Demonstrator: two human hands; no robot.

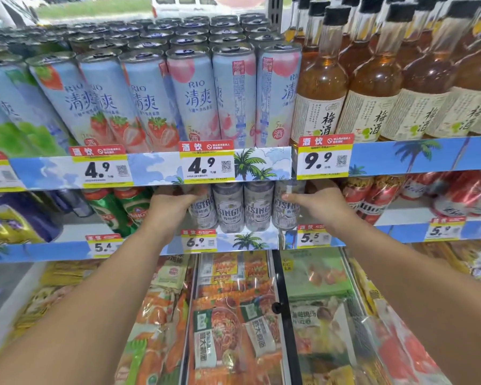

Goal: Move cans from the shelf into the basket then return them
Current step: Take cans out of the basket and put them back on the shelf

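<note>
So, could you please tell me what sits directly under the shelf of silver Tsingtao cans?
Under the silver cans, gripped by the left hand and right hand, lies a freezer of packaged food. Its glare and both arms cover some packets.

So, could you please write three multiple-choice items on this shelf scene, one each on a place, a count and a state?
1. Where are the silver Tsingtao cans?
A. top shelf
B. shelf under the Rio cans
C. freezer

2. How many silver cans show in the front row?
A. two
B. four
C. seven

3. What are the hands doing?
A. the left hand and right hand grip the row's end cans
B. resting on the freezer
C. holding bottles

Answers: 1 B, they stand below the Rio cans. 2 B, four fronts are visible. 3 A, fingers wrap the outer cans.
</note>
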